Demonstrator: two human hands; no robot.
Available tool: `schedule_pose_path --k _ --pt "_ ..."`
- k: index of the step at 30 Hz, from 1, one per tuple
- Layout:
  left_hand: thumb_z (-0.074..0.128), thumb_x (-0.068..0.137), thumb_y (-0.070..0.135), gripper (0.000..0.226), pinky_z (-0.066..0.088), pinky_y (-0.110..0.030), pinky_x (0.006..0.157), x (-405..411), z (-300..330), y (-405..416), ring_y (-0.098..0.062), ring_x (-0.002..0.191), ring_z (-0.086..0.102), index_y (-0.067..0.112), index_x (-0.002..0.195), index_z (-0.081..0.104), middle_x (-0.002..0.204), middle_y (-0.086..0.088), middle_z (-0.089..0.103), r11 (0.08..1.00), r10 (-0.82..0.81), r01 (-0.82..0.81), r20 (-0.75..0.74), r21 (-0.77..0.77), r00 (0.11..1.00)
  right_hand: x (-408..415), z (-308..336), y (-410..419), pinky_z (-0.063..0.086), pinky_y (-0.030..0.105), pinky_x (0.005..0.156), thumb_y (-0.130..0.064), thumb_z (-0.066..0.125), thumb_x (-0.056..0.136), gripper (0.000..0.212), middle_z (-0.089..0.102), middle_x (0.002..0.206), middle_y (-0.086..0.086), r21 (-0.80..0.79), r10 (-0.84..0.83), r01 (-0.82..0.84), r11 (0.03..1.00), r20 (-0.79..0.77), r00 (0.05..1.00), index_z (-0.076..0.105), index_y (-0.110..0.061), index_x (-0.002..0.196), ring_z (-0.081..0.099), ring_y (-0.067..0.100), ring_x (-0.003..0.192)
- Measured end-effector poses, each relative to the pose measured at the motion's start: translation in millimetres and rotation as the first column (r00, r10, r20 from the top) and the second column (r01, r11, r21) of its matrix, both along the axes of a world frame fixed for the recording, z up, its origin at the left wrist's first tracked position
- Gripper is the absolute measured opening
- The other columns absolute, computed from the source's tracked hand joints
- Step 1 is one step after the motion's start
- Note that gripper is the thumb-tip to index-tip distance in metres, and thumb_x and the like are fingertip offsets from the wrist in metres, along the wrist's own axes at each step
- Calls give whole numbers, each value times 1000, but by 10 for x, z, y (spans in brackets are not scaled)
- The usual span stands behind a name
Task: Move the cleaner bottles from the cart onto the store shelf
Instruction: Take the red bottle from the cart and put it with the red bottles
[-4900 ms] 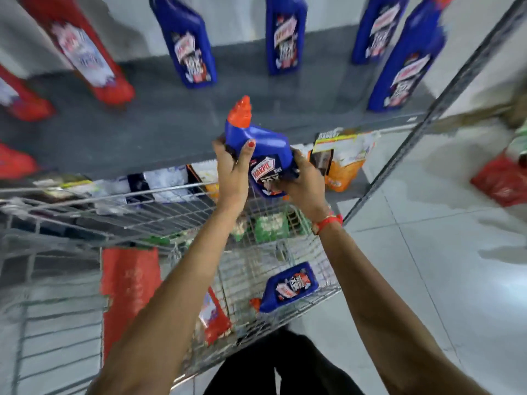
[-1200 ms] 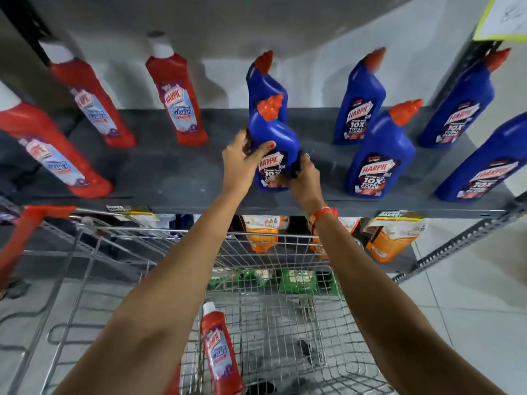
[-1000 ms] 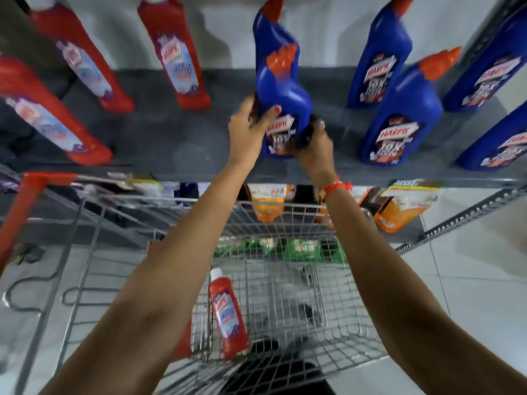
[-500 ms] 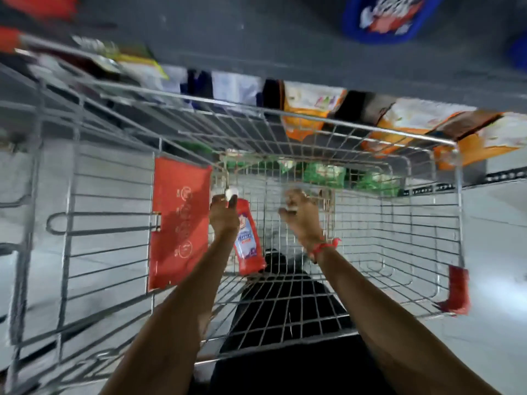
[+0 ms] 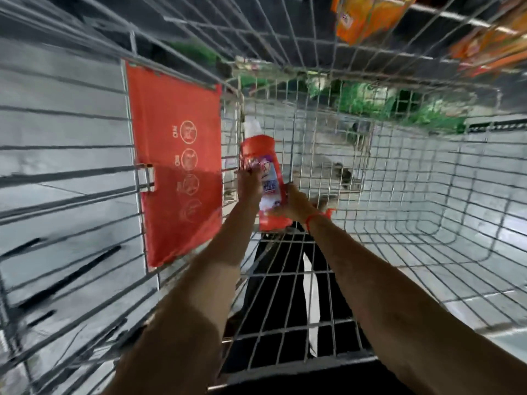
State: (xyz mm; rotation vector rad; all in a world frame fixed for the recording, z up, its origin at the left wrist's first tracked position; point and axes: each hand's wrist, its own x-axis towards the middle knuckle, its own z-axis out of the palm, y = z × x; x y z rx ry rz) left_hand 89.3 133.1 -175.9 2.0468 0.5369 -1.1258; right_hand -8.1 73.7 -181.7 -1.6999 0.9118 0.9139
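A red cleaner bottle (image 5: 266, 172) with a white cap and a pale label lies low inside the wire cart (image 5: 427, 195), cap pointing away from me. My left hand (image 5: 250, 183) grips its left side and my right hand (image 5: 293, 205), with a red band on the wrist, grips its lower right side. Both arms reach down into the basket. The store shelf with the blue and red bottles is out of view.
A red plastic flap (image 5: 176, 161) hangs on the cart's left wall beside the bottle. Orange packets (image 5: 368, 15) and green packs (image 5: 370, 104) show through the cart's far wires. Pale floor tiles lie under the basket; my dark trousers (image 5: 285, 280) show below.
The blue bottle was left on the shelf. My view dropped into the cart, both hands went down, and they now close around the red bottle on both sides.
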Motion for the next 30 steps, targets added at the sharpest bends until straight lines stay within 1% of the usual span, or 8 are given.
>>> schedule_pose_path --k 2,8,15,20,24,26,28,30 --pt "49 91 14 20 38 -15 50 3 9 -51 -19 58 44 9 72 51 63 -5 46 999 39 -38 21 -39 999 56 59 43 46 28 91 -8 69 82 55 57 126 23 -24 -37 37 999 -7 999 43 1 130 57 36 115" --pt "43 93 33 30 42 -31 68 105 47 14 -24 79 55 10 76 53 84 -12 57 995 69 -83 -229 -55 971 19 167 -181 47 44 101 -11 68 83 47 60 124 24 26 63 -65 998 71 996 52 0 125 59 37 113" --pt "40 94 32 35 45 -42 85 97 575 -110 -23 87 55 2 92 57 93 -15 58 948 -3 -58 -192 -312 981 -160 496 -370 44 39 103 -4 76 73 62 61 125 22 86 -191 180 980 144 971 46 -1 128 58 34 116" --pt "39 94 25 42 40 -53 96 165 1135 -267 -35 103 54 -11 111 51 106 -25 59 852 96 -153 -137 -501 986 -104 920 -520 51 23 85 -1 75 73 59 63 120 24 34 -269 271 962 287 919 45 1 124 64 32 105" --pt "73 57 57 68 40 -41 83 275 1741 -402 -24 85 57 0 91 56 88 -15 64 763 142 -98 18 -639 990 33 1381 -626 44 -4 57 -6 73 77 47 68 111 20 -75 -247 308 949 433 867 49 0 117 64 18 83" --pt "75 56 51 72 36 -44 86 339 2038 -478 -29 94 48 -3 99 52 98 -20 53 712 134 -28 97 -701 986 107 1683 -683 56 17 76 -11 73 79 50 68 113 19 -114 -218 320 940 519 827 47 -1 121 68 30 94" --pt "53 87 23 32 41 -43 86 444 2258 -552 -27 92 53 -3 104 52 92 -15 59 681 144 13 151 -732 978 197 1931 -748 56 44 86 -17 73 80 59 67 115 22 -176 -170 327 929 581 796 44 -1 129 66 37 99" --pt "39 94 13 19 52 -27 73 570 2508 -658 -13 75 65 6 93 57 76 3 72 659 186 38 212 -751 959 318 2239 -832 54 47 84 -20 74 78 64 67 115 22 -232 -141 368 900 645 751 42 -4 132 65 39 100"
